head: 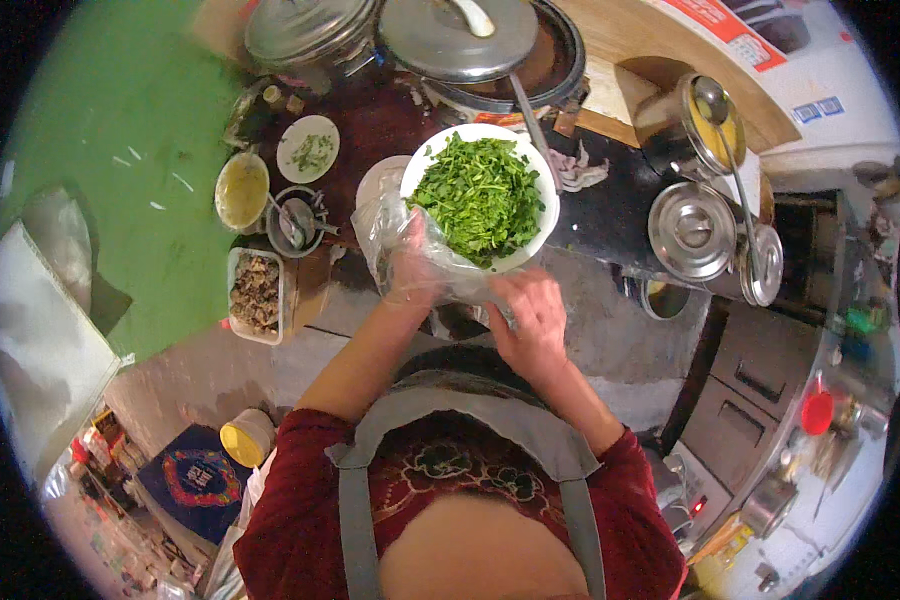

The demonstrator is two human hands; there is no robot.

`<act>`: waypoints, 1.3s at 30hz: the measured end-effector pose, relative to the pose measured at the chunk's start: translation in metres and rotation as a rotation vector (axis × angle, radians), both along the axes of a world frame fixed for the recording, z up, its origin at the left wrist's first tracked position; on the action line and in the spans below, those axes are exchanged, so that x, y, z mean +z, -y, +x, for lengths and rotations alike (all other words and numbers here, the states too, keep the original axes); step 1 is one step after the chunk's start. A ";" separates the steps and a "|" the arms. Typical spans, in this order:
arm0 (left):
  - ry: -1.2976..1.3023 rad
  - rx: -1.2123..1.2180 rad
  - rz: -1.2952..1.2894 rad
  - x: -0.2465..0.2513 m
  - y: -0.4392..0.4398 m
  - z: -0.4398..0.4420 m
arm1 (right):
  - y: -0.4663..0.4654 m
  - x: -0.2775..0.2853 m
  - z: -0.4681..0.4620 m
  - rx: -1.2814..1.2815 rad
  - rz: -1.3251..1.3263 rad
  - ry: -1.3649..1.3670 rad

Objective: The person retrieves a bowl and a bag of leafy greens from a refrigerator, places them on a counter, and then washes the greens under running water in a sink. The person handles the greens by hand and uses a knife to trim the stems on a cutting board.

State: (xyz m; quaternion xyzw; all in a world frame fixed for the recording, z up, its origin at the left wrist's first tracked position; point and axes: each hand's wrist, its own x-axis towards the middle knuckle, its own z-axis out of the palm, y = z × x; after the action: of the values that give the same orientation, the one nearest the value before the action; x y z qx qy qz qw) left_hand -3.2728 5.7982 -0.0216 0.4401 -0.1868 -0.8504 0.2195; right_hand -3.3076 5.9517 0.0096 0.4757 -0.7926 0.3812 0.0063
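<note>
A white bowl heaped with chopped green herbs is in front of me at the counter's edge. Clear plastic bag film lies over and around my left hand, whose thumb points up beside the bowl's near left rim. The plastic blurs its fingers. My right hand is just below the bowl, fingers curled at the film's right end, where it stretches across from the left hand. A pale round dish shows partly behind the bag.
Large lidded pots stand at the back. Left are a bowl of yellowish contents, a plate with herb bits, a small pan and a plastic tub of chopped brown food. Right are a ladle pot and lidded steel containers.
</note>
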 end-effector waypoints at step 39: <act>0.454 -0.119 -0.468 -0.229 0.118 0.128 | 0.187 -0.239 -0.028 0.057 0.033 0.521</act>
State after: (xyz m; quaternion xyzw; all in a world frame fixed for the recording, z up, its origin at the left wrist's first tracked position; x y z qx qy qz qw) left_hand -3.1445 5.6797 -0.2511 0.5443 -0.4465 -0.6762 0.2173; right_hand -3.3351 5.7646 -0.2293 0.3835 -0.7600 0.4778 -0.2167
